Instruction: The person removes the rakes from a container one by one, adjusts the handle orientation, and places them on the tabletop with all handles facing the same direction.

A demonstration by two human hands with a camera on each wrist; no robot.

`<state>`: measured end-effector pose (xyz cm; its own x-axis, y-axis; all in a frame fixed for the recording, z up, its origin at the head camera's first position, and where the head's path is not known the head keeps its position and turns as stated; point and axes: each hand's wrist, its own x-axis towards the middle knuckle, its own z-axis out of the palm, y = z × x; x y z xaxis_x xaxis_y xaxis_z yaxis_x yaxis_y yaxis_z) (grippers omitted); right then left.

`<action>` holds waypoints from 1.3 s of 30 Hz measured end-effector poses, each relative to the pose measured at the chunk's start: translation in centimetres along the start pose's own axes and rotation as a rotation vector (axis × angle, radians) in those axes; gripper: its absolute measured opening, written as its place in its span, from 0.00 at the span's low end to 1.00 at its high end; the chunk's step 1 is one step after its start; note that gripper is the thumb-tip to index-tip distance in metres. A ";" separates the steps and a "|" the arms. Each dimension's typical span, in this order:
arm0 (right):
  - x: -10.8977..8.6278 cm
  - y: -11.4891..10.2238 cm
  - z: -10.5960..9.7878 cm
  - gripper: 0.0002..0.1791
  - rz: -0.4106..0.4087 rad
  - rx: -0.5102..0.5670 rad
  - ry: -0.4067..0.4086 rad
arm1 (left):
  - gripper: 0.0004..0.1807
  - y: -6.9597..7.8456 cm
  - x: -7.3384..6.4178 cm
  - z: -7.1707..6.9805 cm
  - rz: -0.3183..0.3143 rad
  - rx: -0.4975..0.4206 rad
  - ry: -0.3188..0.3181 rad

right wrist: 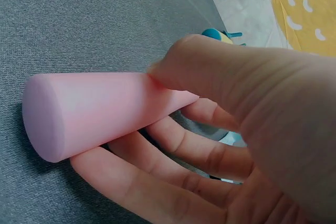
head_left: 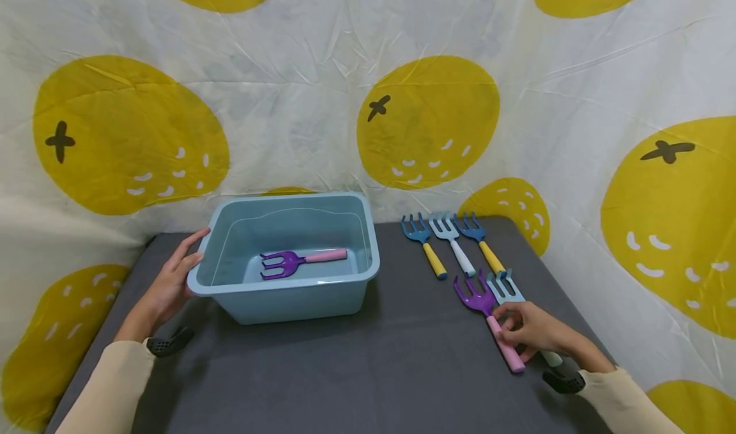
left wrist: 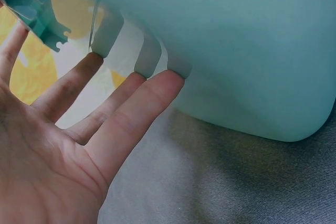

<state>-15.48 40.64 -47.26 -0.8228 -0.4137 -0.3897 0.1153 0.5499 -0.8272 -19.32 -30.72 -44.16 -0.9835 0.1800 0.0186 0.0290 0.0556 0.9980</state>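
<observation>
My right hand [head_left: 531, 328] pinches the pink handle of a purple garden hand fork [head_left: 507, 344] lying on the grey table. In the right wrist view the thumb presses one side of that handle [right wrist: 94, 111] and the fingers line the other. Partly behind this hand is a light blue hand fork [head_left: 506, 287], its handle mostly hidden. My left hand [head_left: 169, 287] is at the left end of a light blue plastic basin [head_left: 287, 303], straight fingertips [left wrist: 170, 80] touching its outer wall. Inside the basin lies another purple hand fork [head_left: 290, 263] with a pink handle.
Behind the right hand lie two blue hand forks with yellow handles, one to the left [head_left: 425, 245] and one to the right [head_left: 483, 242], with a pale blue one [head_left: 454, 245] between them. A lemon-print cloth [head_left: 310, 127] hangs along the table's [head_left: 368, 370] back and sides.
</observation>
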 end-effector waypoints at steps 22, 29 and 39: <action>0.7 -1.1 -0.8 0.25 -0.036 -0.081 0.035 | 0.30 0.8 0.0 -0.5 -0.003 0.028 0.026; 0.4 -3.2 -2.0 0.31 -0.069 -0.191 0.012 | 0.30 0.5 -0.1 -0.3 -0.013 0.046 0.027; 1.0 -9.0 -4.3 0.30 -0.201 -0.415 0.035 | 0.30 -0.1 0.1 0.2 -0.025 0.061 0.014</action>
<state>-19.77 38.45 -38.49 -0.8250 -0.5211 -0.2186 -0.2751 0.7082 -0.6502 -19.39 -30.54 -44.28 -0.9864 0.1643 -0.0055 0.0144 0.1195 0.9927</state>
